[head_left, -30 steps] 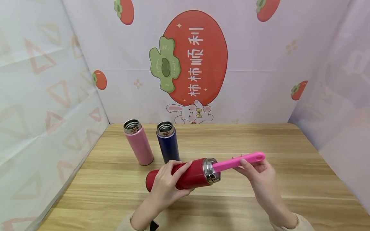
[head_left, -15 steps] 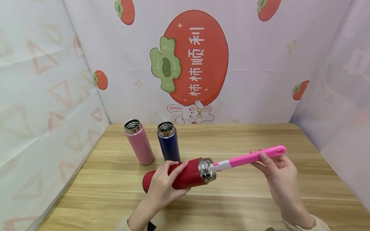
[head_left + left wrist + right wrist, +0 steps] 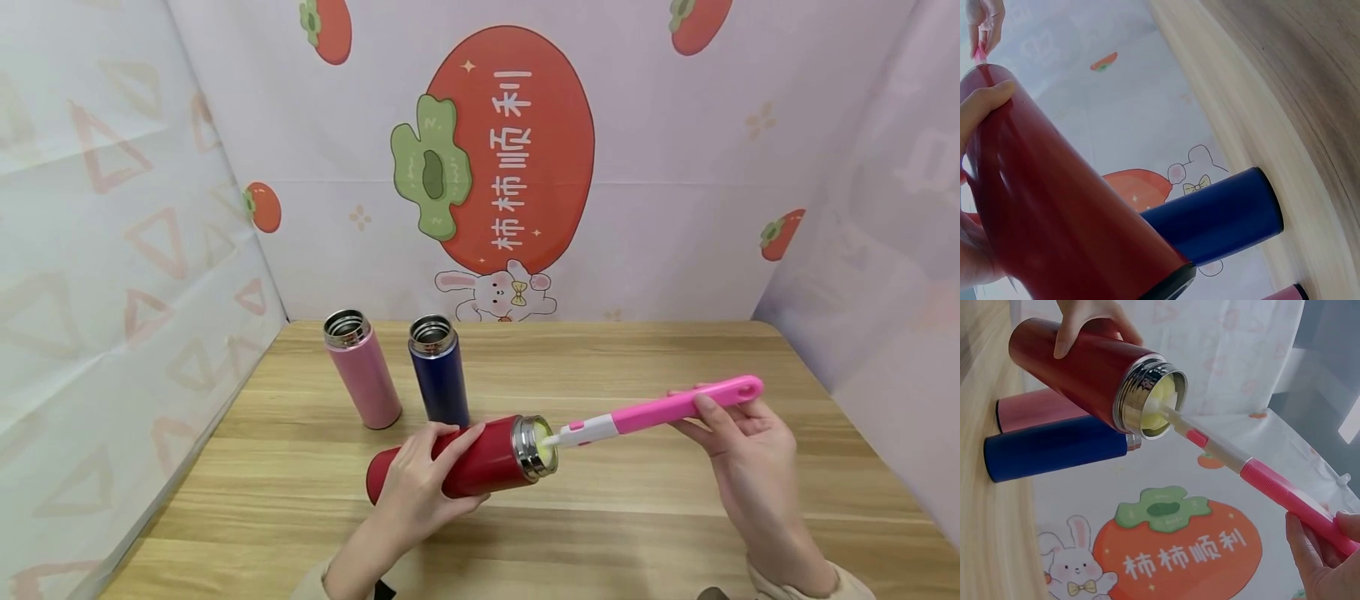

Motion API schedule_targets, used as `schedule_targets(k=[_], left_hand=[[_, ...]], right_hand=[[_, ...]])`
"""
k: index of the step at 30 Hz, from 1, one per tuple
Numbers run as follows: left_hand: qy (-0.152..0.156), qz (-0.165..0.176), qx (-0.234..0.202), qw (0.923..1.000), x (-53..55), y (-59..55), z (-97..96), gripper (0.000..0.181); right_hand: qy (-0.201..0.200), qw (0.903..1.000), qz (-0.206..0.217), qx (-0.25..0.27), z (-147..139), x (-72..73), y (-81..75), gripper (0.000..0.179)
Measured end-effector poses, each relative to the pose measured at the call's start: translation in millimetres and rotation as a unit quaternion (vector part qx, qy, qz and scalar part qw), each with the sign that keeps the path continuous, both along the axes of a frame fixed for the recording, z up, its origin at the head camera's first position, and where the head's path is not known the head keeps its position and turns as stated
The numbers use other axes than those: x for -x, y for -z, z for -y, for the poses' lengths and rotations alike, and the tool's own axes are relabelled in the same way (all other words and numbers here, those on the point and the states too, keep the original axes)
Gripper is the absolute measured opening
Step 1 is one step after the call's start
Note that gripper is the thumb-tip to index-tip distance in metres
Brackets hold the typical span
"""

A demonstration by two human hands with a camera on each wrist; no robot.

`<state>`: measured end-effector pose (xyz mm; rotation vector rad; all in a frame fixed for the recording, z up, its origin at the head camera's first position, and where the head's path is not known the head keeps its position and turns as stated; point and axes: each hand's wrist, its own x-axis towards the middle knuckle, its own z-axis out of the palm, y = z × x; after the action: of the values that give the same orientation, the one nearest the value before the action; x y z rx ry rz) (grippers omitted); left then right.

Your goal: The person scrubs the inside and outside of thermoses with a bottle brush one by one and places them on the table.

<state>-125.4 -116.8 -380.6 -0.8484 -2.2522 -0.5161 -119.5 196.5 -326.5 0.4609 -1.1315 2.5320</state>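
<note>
My left hand [image 3: 420,483] grips a red thermos bottle [image 3: 487,458] around its body and holds it tilted on its side, its steel mouth toward the right. Between the thumb and fingers of my right hand [image 3: 750,458] is the pink handle of a bottle brush [image 3: 675,408]. The brush's white neck runs into the bottle mouth. A pale yellow sponge head [image 3: 1163,403] fills the opening in the right wrist view; how far it reaches inside is hidden. Seen from the left wrist, the bottle [image 3: 1072,200] covers part of the left hand.
Behind the red bottle stand a lidless blue bottle [image 3: 440,375] and a lidless pink bottle [image 3: 363,371] on the wooden table [image 3: 637,517]. A printed cloth [image 3: 675,167] hangs behind the table, with further cloth walls at both sides.
My right hand has moved right, drawing the brush outward; its white neck and the yellow sponge at the mouth have come into sight. The left hand and red bottle have shifted slightly left.
</note>
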Motion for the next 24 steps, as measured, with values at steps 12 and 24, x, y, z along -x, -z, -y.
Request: schedule_targets(k=[12,24], left_hand=[[-0.016,0.001,0.012,0.9998,-1.4,1.9,7.3,0.081],[-0.011,-0.011,0.015,0.9998,-1.6,1.5,11.2,0.081]], right_hand=[[-0.019,0.9992,-0.011,0.032,-13.4,0.8,-2.6,0.024],[-0.025,0.9986,-0.008,0.047,-22.4,0.6,-2.2,0.024]])
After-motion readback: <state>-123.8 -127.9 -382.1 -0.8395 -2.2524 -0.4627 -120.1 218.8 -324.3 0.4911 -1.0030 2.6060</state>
